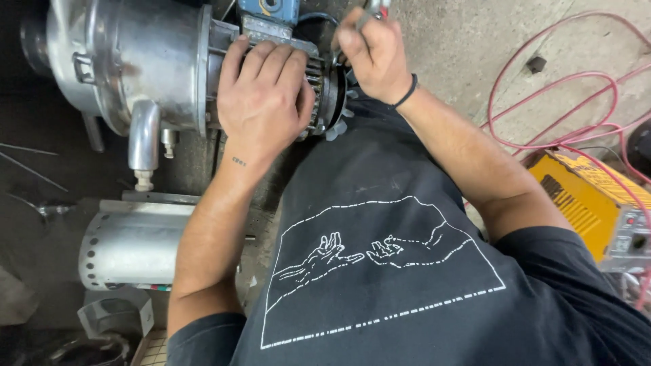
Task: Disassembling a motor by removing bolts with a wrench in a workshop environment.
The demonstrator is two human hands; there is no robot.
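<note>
A steel pump with a finned electric motor (pixel 156 61) lies on the floor in front of me. My left hand (pixel 264 91) rests flat on the motor's ribbed housing, fingers spread over it. At the motor's rear end, beside the fan blades (pixel 337 125), my right hand (pixel 373 54) is closed around a slim metal tool with a red part (pixel 374 8). A black band circles my right wrist. My dark shirt fills the lower middle of the view.
A perforated silver fan cover (pixel 132 247) lies at lower left. A yellow welding machine (pixel 590 196) sits at right, with red cables (pixel 542 88) looped over the concrete floor. Thin metal rods (pixel 27 159) lie at far left.
</note>
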